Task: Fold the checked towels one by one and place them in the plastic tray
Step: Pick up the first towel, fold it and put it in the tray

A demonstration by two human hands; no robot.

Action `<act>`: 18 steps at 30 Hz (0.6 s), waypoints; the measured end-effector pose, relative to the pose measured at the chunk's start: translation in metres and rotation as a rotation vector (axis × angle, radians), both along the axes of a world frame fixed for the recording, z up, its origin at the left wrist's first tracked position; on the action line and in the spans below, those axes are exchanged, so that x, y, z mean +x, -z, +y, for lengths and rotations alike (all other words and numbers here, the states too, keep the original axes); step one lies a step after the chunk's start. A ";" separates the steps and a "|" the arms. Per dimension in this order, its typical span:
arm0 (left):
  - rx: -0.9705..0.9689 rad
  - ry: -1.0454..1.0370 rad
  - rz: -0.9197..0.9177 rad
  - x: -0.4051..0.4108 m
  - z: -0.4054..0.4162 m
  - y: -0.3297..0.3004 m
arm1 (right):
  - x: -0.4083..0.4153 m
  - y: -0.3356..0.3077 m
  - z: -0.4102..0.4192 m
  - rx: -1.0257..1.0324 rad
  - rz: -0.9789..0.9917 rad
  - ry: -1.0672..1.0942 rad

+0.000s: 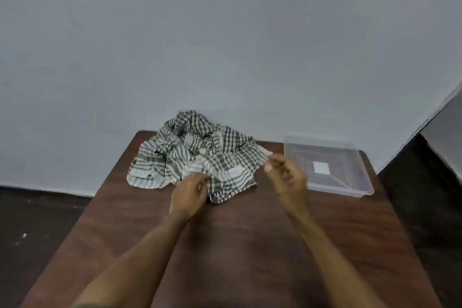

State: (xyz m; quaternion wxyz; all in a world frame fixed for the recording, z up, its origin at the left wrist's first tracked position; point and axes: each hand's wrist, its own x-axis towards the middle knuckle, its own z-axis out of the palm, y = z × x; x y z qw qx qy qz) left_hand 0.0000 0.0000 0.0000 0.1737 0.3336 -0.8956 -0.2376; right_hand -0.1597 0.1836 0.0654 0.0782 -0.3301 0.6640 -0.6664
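A crumpled heap of grey-and-white checked towels (192, 155) lies at the far end of the brown wooden table (240, 245). My left hand (191, 194) rests at the heap's near edge, fingers pinched on the cloth of the top towel. My right hand (287, 175) is at the heap's right corner, thumb and fingers pinching that towel's edge. A clear plastic tray (350, 182) stands to the right of the heap, with nothing in it but a white square label on its bottom.
A pale grey wall rises right behind the table's far edge. Dark floor lies to the left and right of the table. The near half of the tabletop is bare wood between my forearms.
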 end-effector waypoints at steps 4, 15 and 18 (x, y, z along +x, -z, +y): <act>0.001 0.012 -0.175 0.022 0.010 0.049 | 0.005 0.089 -0.025 0.398 0.017 -0.134; -0.156 -0.091 0.002 -0.024 -0.005 0.051 | -0.019 0.109 -0.115 0.844 0.496 -0.381; -0.194 -0.064 -0.076 -0.036 -0.023 0.030 | -0.027 0.088 -0.128 0.790 0.506 -0.392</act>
